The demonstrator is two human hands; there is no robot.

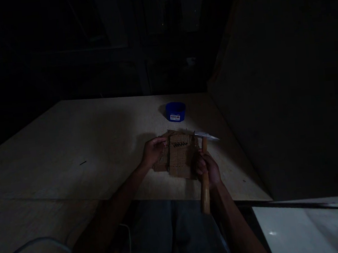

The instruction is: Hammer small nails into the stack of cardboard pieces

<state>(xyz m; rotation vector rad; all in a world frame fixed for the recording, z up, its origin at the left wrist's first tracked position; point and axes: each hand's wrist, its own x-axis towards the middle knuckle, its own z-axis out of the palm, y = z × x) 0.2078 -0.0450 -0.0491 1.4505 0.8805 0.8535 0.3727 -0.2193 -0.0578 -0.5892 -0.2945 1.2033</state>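
A stack of brown cardboard pieces (181,161) lies on the table in front of me. A row of several dark, slanted, nail-like marks (179,144) crosses its upper face; the dimness hides whether they are nails. At the left side of the cardboard is my left hand (153,151), its fingers closed together near the upper left edge; what they pinch, if anything, is too dark to make out. My right hand (208,166) grips a hammer (205,193) by its wooden handle, beside the cardboard's right edge. The metal head points up and to the right.
Behind the cardboard stands a blue plastic tub (176,112) with a white label. A small dark nail-like piece (83,163) lies on the pale table (52,142) at left. A tall panel (288,89) borders the right side. A cable (38,239) runs at lower left.
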